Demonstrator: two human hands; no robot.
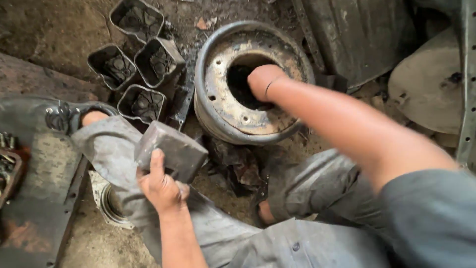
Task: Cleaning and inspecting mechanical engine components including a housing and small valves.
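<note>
Left hand (161, 187) closed around the lower edge of a grey rectangular metal block (171, 150), thumb up along its near face, block tilted above the left knee in grey trousers (106, 144). Right hand (262, 80) plunged into the centre hole of a rusty round steel wheel rim (224, 97), fingers hidden inside; impossible to tell whether open or clenched. Rim lying flat on the oily dirt floor (54, 34), just ahead of the knees. Four dark square metal housings (136, 57) clustered left of the rim, open ends up. Flat rusty steel plate (37, 198) at far left, beside the left leg.
</note>
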